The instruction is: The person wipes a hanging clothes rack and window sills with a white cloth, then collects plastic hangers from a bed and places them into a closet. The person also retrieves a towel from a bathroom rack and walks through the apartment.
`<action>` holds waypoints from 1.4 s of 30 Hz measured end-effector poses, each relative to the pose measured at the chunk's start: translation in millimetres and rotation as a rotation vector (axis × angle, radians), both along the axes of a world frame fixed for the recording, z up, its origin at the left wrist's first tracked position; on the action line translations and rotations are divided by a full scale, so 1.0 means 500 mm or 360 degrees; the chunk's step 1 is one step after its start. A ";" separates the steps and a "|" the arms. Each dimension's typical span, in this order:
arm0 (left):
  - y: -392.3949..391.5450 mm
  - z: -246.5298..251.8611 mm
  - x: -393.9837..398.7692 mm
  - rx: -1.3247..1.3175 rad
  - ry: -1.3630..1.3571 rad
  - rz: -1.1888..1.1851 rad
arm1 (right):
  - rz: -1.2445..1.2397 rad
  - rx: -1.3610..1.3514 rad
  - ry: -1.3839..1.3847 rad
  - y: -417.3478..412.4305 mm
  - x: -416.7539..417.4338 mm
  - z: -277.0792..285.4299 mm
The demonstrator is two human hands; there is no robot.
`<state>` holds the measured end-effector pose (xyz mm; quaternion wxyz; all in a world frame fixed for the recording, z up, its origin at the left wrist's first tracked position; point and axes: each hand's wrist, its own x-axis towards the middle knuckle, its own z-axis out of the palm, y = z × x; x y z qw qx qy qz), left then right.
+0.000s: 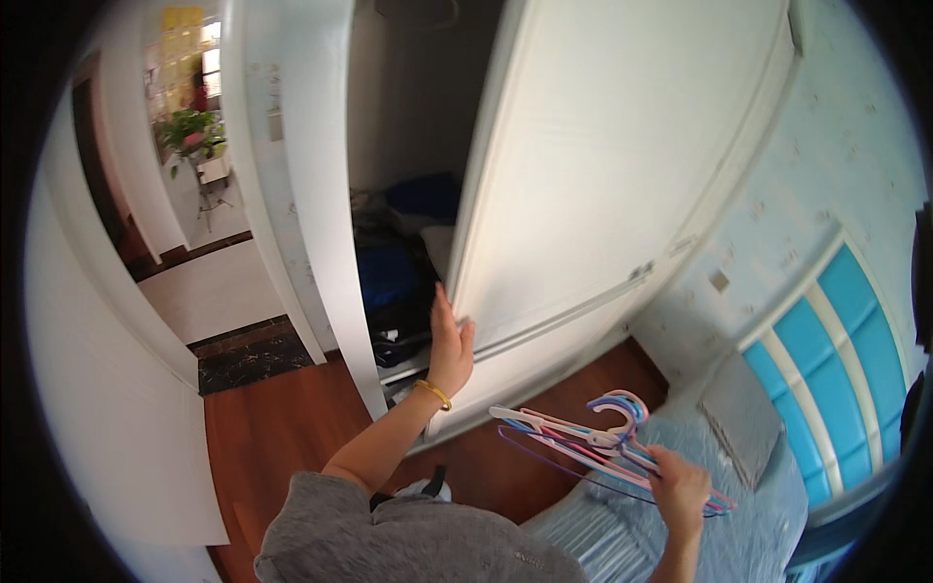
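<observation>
My left hand (450, 350), with a yellow bangle at the wrist, is on the edge of a white sliding wardrobe door (583, 175), its fingers reaching around the edge. The wardrobe stands partly open at the left of that door. Inside lie dark and blue folded or heaped textiles (390, 277), in shadow. My right hand (679, 484) is closed around a bundle of several plastic clothes hangers (568, 444) in white, pink, blue and purple. Their hooks point up and to the left of the hand, and the bundle is in front of the bed and floor.
A bed under a shiny, wrinkled grey-blue cover (619, 532) is at the lower right, with a grey cushion (743, 415) and a turquoise padded headboard (831, 350). A doorway with a dark stone threshold (255, 357) opens at the left. Beyond it stands a potted plant (191, 132).
</observation>
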<state>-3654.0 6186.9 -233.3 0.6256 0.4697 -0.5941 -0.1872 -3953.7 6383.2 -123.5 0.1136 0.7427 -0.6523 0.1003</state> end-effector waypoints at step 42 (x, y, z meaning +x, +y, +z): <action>-0.297 -0.020 -0.203 0.0013 -0.0615 -0.0878 | 0.0323 -0.1131 0.0153 -0.925 0.675 0.763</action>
